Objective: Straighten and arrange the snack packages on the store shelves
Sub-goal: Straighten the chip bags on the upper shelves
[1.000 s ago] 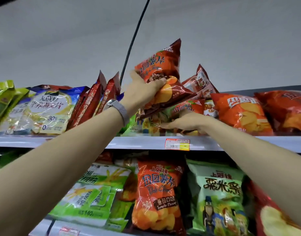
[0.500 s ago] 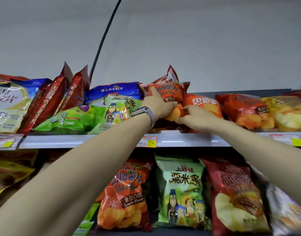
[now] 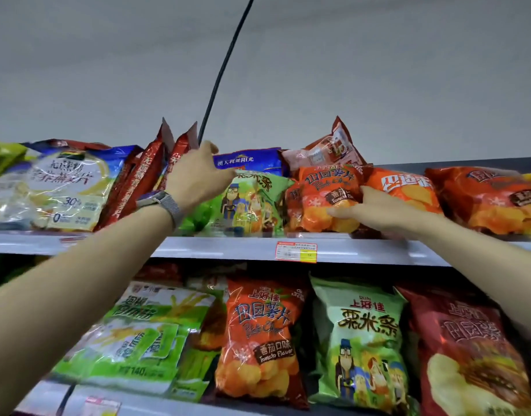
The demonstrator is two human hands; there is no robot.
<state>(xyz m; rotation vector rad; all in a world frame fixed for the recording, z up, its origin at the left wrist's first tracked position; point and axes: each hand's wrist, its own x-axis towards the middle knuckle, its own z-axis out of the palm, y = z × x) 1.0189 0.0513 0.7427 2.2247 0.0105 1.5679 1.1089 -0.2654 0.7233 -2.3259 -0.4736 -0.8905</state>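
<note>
- Orange tomato-flavour chip bag (image 3: 321, 193): on the top shelf (image 3: 228, 247), leaning back, between a green corn-strip bag (image 3: 252, 202) and an orange crisp bag (image 3: 408, 190).
- Right hand (image 3: 378, 210): unclenched; straight fingers lie flat on the tomato bag's lower front and the thumb rests along its right edge.
- Left hand (image 3: 195, 175): released, fingers spread, at the green bag's upper left corner. Contact cannot be confirmed. Grey wristband (image 3: 168, 205) noted.
- Behind: a blue bag (image 3: 249, 159) and a red-and-white bag (image 3: 333, 148), tilted upward.
- Left of the left hand: dark red packs (image 3: 144, 175) standing on edge.
- Price label (image 3: 296, 252): on the shelf edge below the tomato bag.
</note>
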